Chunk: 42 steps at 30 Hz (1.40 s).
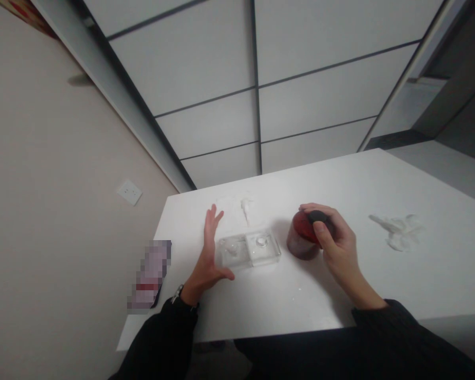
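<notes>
On the white table (261,306) lies a clear box (250,252) with two compartments, each with a small clear object inside. Beside its left end my left hand (210,258) is spread, thumb and fingers apart, holding nothing. Right of the box a dark red jar (303,237) with a black part on its top stands slightly tilted. My right hand (338,237) is wrapped round the jar's top from the right, with the thumb on the black part.
A phone (150,274) lies at the table's left edge. Crumpled white tissue (399,231) is on the right. A small white piece (245,209) lies behind the box. White panelled doors (217,126) stand beyond the table, with a wall (63,211) on the left.
</notes>
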Each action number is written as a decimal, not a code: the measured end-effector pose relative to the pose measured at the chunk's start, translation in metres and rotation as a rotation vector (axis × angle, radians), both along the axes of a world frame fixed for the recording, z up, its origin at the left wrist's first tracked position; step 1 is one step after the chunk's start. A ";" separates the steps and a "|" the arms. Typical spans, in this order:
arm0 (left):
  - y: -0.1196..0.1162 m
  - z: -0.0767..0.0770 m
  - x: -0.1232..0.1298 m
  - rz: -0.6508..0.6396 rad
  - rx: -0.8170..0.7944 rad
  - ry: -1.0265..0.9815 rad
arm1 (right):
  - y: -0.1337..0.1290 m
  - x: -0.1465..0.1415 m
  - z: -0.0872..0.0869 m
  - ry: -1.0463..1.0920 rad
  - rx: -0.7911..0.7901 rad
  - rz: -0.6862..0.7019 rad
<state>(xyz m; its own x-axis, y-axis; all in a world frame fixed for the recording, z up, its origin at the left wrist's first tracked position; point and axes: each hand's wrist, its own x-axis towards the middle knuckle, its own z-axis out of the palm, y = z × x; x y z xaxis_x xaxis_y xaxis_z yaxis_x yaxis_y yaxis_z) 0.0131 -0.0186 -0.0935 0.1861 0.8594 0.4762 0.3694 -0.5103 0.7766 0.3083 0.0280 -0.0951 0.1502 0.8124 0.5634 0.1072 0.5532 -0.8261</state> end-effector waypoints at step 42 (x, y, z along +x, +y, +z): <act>-0.002 0.005 0.013 0.065 -0.185 0.084 | -0.002 -0.001 0.002 0.004 -0.007 -0.007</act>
